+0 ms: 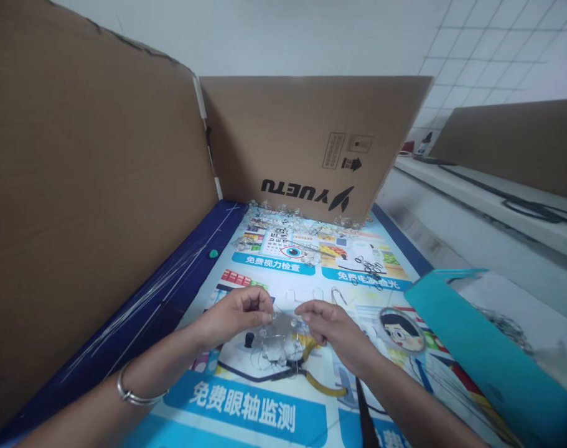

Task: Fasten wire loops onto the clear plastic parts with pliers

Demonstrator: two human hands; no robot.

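Note:
My left hand (248,309) is closed in a pinch, thumb against forefinger, on a thin wire strand of clear beads (294,323). Facing it across a small gap, my right hand (327,320) pinches the other side of the same strand. Its loop hangs between and below my fingers; the exact points of grip are too small to make out. Just under the loop lies a pair of pliers (327,387) with yellow handles, its jaws partly behind the beads. Bent wire hooks (338,295) rest on the printed sheet (306,429) beyond my hands.
Cardboard panels stand at the left (91,155) and back (274,137). Clear beaded pieces (306,218) lie along the back, dark rings (370,267) nearer. Long wires (138,298) lie left beside a green lump (213,254). A turquoise box (488,354) stands right.

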